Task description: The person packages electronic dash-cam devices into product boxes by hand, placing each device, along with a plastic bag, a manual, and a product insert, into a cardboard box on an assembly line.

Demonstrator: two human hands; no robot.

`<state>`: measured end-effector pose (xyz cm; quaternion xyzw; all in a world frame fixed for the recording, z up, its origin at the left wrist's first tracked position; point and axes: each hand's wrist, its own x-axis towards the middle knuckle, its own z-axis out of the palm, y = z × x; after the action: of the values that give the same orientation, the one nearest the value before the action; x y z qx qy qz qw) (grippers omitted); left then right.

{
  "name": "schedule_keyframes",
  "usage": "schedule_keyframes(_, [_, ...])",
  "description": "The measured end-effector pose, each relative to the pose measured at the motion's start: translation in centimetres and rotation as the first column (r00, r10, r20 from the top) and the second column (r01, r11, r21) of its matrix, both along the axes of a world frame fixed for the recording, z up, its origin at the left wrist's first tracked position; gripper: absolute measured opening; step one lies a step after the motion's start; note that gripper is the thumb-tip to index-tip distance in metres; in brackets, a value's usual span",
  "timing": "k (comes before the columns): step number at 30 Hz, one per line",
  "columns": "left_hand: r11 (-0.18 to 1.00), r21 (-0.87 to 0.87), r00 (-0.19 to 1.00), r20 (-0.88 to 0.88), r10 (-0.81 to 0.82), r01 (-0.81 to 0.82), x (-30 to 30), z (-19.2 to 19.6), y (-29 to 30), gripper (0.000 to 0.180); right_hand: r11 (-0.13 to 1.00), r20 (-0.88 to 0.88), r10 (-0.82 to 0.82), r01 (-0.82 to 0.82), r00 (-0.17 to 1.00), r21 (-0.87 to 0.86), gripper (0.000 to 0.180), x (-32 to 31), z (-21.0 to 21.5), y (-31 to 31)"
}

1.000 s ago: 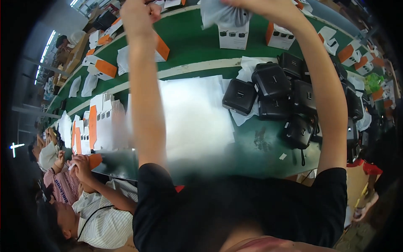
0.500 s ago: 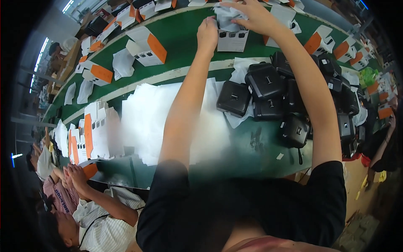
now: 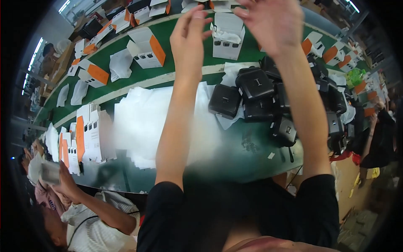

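Note:
An open white carton (image 3: 226, 49) with a raised flap stands on the far green strip, a white bag tucked inside it. My left hand (image 3: 189, 44) is raised just left of that carton, fingers apart and nothing in them. On the other side my right hand (image 3: 275, 27) is lifted, open and slightly blurred, also empty. Neither hand appears to grip the carton. Below my forearms lies a stack of thin white bags (image 3: 142, 126). Beside it to the right is a heap of black zippered cases (image 3: 257, 84), one with a wrist strap.
Flattened white-and-orange cartons (image 3: 94, 134) stand in a row at the left. More open cartons (image 3: 147, 48) and filled white bags (image 3: 121, 64) line the far strip. At the lower left a co-worker's hand (image 3: 67, 182) holds a pale box. Another person (image 3: 380, 134) is at the right.
The white bag that my hands held above the carton is now down inside it. Both hands have let go and moved apart. The co-worker at the left now holds a pale box.

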<state>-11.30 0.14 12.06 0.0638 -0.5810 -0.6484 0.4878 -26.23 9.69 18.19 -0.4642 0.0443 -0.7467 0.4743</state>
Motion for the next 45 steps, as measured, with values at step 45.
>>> schedule_keyframes(45, [0.953,-0.301,0.941,-0.319,-0.113,0.012,8.6,2.4,6.7,0.026,0.983,0.115,-0.104,0.12,0.988,-0.138,0.015,15.3,-1.8,5.3])
